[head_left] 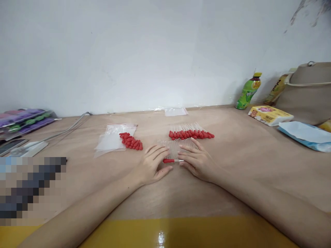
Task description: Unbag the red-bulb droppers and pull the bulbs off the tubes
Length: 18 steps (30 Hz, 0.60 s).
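Left hand: loosely spread, gripping nothing I can see
Right hand: pinching clear end of dropper
Dropper: crosswise between hands, red end leftward
Handling, I'd guess: light; red end soft, clear end stiff, slick, breakable; hold near the join
Tubes: clear, lined up just beyond
Bulbs: red, heaped, left
Other droppers: red-ended row behind tubes

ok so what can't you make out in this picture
All in the head view:
Clear tubes: left hand and right hand cover parts; no sure count.
Red-tipped dropper: right hand hides its other end.
Beige bag: cut off by the right edge.
Yellow package: partly hidden behind the beige bag.
Green bottle: fine print too small to read.
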Tool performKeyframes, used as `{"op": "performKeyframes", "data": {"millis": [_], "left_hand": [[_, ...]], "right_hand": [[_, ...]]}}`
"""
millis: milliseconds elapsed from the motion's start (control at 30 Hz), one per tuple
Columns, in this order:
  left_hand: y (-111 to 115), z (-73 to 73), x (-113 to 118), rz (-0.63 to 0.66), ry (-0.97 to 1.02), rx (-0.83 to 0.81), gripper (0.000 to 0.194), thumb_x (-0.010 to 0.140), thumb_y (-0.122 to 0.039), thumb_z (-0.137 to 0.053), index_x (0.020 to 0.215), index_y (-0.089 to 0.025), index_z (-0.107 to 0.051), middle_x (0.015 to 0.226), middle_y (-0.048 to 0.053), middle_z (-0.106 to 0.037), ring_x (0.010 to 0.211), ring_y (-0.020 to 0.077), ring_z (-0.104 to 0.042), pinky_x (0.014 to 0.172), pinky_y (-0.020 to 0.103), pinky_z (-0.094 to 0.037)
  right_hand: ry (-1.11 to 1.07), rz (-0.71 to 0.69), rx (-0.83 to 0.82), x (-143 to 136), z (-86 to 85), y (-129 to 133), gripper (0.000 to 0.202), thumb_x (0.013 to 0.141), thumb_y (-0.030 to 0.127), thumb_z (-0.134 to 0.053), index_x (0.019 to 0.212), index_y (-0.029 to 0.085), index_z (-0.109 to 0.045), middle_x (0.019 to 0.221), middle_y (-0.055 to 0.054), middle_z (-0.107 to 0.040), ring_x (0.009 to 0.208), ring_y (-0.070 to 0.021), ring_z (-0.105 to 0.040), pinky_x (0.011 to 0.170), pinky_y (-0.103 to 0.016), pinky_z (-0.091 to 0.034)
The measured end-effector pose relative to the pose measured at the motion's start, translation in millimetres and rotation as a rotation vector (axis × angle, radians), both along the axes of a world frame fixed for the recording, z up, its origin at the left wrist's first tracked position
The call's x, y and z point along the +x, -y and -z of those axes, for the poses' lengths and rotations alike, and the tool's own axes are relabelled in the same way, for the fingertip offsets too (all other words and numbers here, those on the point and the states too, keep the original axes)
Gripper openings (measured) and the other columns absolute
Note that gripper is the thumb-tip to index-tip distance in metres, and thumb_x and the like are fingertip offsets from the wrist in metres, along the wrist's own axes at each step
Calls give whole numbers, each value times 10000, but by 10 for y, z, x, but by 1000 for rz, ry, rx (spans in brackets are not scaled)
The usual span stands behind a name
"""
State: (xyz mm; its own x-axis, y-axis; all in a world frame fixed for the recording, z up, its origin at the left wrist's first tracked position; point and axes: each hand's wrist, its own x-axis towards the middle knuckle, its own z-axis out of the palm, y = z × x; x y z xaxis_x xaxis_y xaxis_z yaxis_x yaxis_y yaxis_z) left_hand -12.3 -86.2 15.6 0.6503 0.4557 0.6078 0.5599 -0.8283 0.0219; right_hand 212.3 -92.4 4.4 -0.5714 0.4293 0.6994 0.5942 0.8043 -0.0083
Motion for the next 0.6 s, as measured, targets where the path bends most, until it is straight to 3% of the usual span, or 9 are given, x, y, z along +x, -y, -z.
{"op": "performKeyframes", "data": {"millis": [67,233,400,600], "left_hand": [[0,-18,35,-8,-67,11,413,800,-386,-567,1165,-203,-506,1178,89,-584,1154,247,-485,1015,455,-311],[12,-10,100,67,-58,81,191,853,-245,-515,1026,-207,-586,1041,27,-666,1097,197,-544,1036,443,-301],[40,-19,132,93,-36,174,168,845,-194,-517,997,-170,-583,951,28,-693,1048,188,-579,1069,457,-253],[52,-69,132,113,-90,165,158,858,-185,-482,977,-150,-579,976,40,-687,1070,193,-567,1091,465,-211]], "right_hand": [[-9,-20,10,-8,6,1,180,859,237,-495,969,204,-633,962,-16,-687,1020,-174,-581,1064,-462,-246],[-7,-57,0,-27,22,-6,196,857,245,-500,1000,184,-619,984,-19,-681,1051,-181,-564,1052,-446,-278],[13,-96,-8,-32,28,-11,211,861,233,-489,1028,170,-601,1009,-37,-672,1080,-193,-547,1053,-479,-277],[-9,-191,18,-39,39,14,183,852,172,-483,973,114,-608,1018,-93,-661,1047,-166,-570,975,-327,-436]]}}
